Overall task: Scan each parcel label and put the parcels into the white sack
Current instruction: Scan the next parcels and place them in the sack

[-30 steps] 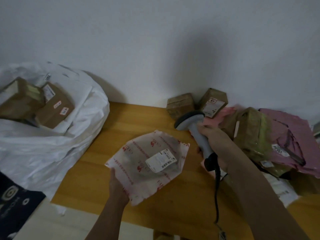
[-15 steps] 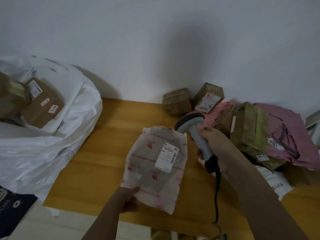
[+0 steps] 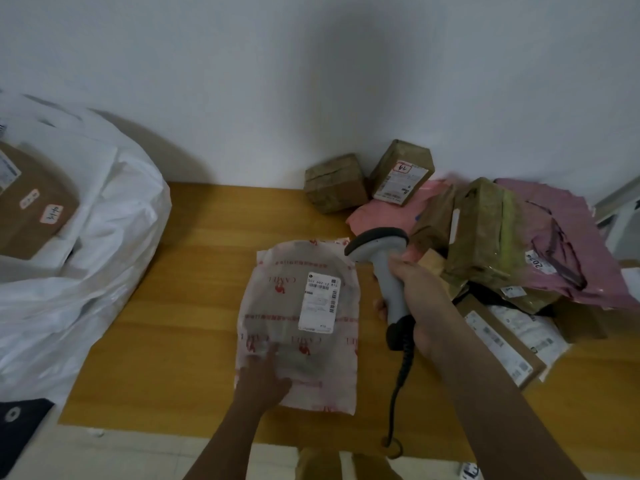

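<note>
Wooden table (image 3: 180, 306) against a white wall, white sack (image 3: 97, 271) off to the left. Translucent mailer (image 3: 294, 341) lies flat mid-table, label (image 3: 319, 301) up, left hand (image 3: 265, 379) pressing its near corner, fingers flat. Right hand (image 3: 419, 296) grips the scanner (image 3: 384, 268) just beside it.

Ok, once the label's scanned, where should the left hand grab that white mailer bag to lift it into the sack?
Pinch the near-left corner of the mailer bag, coming from the left, where the left hand already rests. It lies flat and floppy; that edge faces the sack.
</note>
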Available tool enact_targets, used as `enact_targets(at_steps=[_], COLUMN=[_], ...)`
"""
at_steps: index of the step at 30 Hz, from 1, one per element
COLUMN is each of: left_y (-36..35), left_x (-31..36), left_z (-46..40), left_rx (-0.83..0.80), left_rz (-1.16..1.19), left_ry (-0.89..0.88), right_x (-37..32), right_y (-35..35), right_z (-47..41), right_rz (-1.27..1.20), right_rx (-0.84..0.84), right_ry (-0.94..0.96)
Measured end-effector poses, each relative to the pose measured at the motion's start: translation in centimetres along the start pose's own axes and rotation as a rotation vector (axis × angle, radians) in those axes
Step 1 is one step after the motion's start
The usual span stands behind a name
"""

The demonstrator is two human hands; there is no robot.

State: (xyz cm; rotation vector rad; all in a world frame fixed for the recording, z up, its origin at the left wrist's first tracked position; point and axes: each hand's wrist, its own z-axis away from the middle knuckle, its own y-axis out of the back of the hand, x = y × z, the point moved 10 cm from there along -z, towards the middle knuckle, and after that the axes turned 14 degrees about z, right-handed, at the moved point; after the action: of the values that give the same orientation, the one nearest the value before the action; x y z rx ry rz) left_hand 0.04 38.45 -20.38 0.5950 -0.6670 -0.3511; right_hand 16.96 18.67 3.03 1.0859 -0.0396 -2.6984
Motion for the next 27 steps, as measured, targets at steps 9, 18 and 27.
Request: enact_targets(at_steps=[9, 18, 27], left_y=[1.5, 2.9, 2.2], left_x=[1.6, -3.1, -3.4], left_z=[1.3, 1.0, 0.5], left_rx=[0.157, 0.341, 0.302], left_rz=[0.560, 0.905, 1.040], left_ry=[0.045, 0.399, 0.436], right_x=[-1.4, -2.7, -2.8], right_y=[-1.3, -1.0, -0.6], right_z=[0.8, 1.3, 1.1], right_rz=[0.244, 0.350, 0.371], right_rx=[-0.125, -0.109, -0.095], right_ry=[0.090, 0.193, 0.216])
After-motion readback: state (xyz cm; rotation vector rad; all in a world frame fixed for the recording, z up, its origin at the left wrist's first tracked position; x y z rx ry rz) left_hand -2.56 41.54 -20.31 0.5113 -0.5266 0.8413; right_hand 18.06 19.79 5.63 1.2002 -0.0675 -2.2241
